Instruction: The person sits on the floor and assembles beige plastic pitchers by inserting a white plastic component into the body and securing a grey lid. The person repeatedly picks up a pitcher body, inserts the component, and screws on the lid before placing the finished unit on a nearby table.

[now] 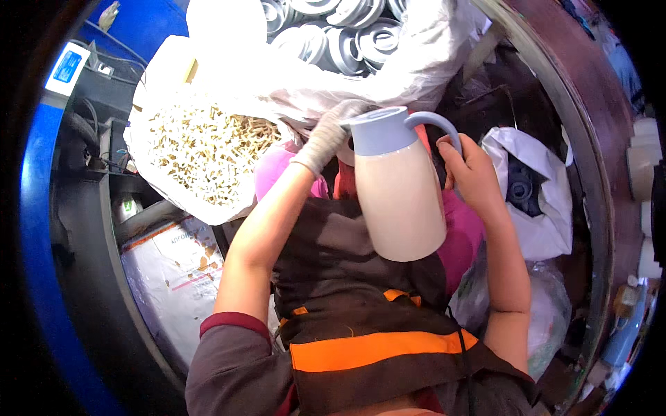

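A cream jug (pixel 400 201) with a grey-blue collar, lid and handle hangs above my lap, slightly tilted. The fingers of my right hand (pixel 470 170) are closed around the lower part of its handle. My left hand (pixel 333 128), in a whitish knit glove, is at the spout side of the collar. Its fingers pass behind the jug's top, so their grip is hidden. Just past the jug lies a white plastic bag (pixel 305 87) holding several round grey plastic parts (pixel 347 45).
To the left is a white sack (pixel 159 187) full of small pale pieces (pixel 208 156). An open white bag (pixel 555 215) with dark round parts (pixel 520 187) stands on the right, beside a curved dark edge (pixel 590 132). A printed white package (pixel 166 277) lies lower left.
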### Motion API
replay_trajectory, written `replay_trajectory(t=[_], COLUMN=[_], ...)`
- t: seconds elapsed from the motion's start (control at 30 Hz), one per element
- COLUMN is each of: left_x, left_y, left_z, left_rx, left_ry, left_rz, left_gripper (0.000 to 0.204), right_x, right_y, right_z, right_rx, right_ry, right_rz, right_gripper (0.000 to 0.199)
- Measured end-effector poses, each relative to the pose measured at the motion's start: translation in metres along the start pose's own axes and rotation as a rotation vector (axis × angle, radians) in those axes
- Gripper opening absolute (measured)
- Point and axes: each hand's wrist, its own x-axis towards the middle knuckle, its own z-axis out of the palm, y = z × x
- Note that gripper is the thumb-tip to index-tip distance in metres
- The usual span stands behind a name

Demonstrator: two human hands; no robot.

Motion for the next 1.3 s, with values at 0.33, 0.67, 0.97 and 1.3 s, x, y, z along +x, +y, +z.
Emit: replay_trajectory(t=[0.33, 0.67, 0.97, 1.3], left_x=[-0.067, -0.175, -0.189, -0.169], left_y=[0.049, 0.03, 0.01, 0.02], left_z=[-0.096, -0.143, -0.153, -0.126], left_rx=[-0.266, -1.224, -1.439, -1.738], left_ry=[-0.153, 0.832, 1.144, 0.969], left_rz=[-0.384, -0.636, -0.606, -0.502], left_gripper=[0.058, 0.047, 0.054, 0.05], right_x=[0.077, 0.311, 0.299, 0.095], right_y=[-0.061, -0.105, -0.116, -0.083], right_z=[0.053, 0.234, 0.22, 0.098], right_rx=[0.015, -0.57, -0.945, 0.253], right_ry=[-0.528, 0.143, 0.121, -0.164], right_rz=[-0.138, -1.32, -0.678, -0.612], right_gripper=[0.029, 0.023, 0.043, 0.061])
